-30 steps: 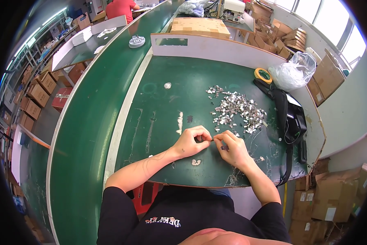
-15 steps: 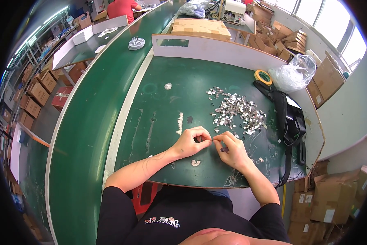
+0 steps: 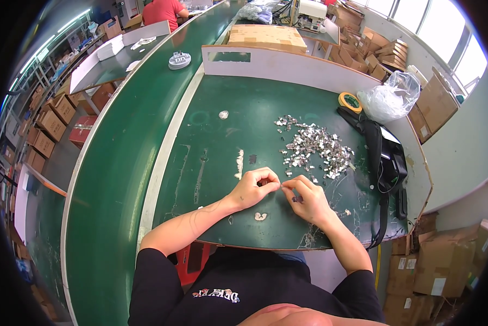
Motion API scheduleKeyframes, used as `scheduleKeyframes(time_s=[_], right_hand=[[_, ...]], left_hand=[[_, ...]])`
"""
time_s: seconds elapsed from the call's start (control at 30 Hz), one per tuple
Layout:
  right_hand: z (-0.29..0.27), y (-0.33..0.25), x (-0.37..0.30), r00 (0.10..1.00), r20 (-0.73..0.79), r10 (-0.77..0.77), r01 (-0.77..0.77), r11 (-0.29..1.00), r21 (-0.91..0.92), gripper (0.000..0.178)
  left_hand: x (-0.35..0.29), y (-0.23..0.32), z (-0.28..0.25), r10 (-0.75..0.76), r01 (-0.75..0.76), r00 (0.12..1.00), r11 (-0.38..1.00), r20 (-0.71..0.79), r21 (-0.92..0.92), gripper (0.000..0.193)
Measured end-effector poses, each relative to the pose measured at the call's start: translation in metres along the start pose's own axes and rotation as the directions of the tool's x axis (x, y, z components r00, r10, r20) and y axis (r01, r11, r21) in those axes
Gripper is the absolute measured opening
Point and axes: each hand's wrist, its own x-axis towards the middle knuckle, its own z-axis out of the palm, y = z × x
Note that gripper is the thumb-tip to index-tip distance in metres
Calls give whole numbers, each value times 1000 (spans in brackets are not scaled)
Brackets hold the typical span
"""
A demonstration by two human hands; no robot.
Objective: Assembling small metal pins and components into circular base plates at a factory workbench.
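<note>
My left hand [image 3: 252, 190] and my right hand [image 3: 309, 203] meet at their fingertips over the near middle of the green table [image 3: 227, 130]. Both are closed in a pinch; whatever lies between the fingertips is too small to make out. A small dark piece [image 3: 297, 199] shows against the curled fingers of my right hand. Beyond that hand spreads a pile of small silvery and dark metal pieces [image 3: 317, 149]. A whitish strip of putty-like stuff [image 3: 239, 164] and a dark flat scrap [image 3: 252, 159] lie past my left hand, and a pale lump [image 3: 260, 216] lies between my forearms.
At the right stand a black bag [image 3: 384, 152] with a strap, a yellow tape roll [image 3: 350, 102] and a clear plastic bag [image 3: 391, 100]. A low white partition [image 3: 293, 68] closes the far side. Along the left runs a green conveyor belt [image 3: 111, 163] carrying a round grey-white object [image 3: 179, 60].
The round grey-white object has slid slightly nearer along the belt. My hands have barely shifted, their fingertips still together. The far person in red has moved an arm a little.
</note>
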Motion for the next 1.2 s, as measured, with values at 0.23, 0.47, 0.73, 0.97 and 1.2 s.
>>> scheduleKeyframes(time_s=[0.23, 0.47, 0.73, 0.97, 1.2], right_hand=[[-1, -2, 2, 1000, -18, -6, 6, 1000, -6, 15], [-1, -2, 1, 1000, -20, -5, 4, 1000, -11, 15], [-1, -3, 1, 1000, -15, 5, -6, 1000, -14, 15], [-3, -2, 1, 1000, -9, 7, -7, 1000, -13, 15], [-2, -2, 1, 1000, -5, 15, -15, 1000, -16, 15]], left_hand=[[0, -1, 0, 18, -18, 1000, 1000, -1, 6, 7], [0, -2, -1, 42, -42, 999, 999, 6, 6, 6], [0, -3, 0, 80, -80, 997, 997, 10, -4, 5], [-1, -1, 0, 98, -98, 995, 995, 11, 12, 3], [-1, 0, 0, 89, -89, 996, 996, 14, 9, 3]])
